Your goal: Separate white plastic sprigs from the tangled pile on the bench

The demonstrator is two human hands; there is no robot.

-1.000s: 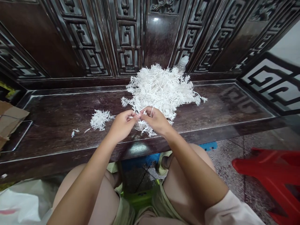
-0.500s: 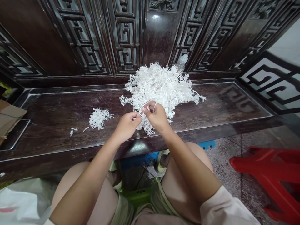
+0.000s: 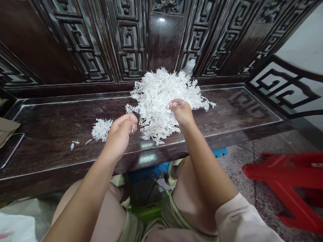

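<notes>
One dark bench spans the scene; red stool below it, near right. White pile mid-bench, reaching toward the near edge. Bottle behind its far right side. Left hand and right hand, together half a second ago, now well apart: left drawn off leftward, between pile and heap; right at the pile's near right side. Right pinches a white strand, thumb to finger. Left fingers curled closed on white bits, count hidden. Probably means strand and bits have just been separated. Scraps loose, left of the heap.
</notes>
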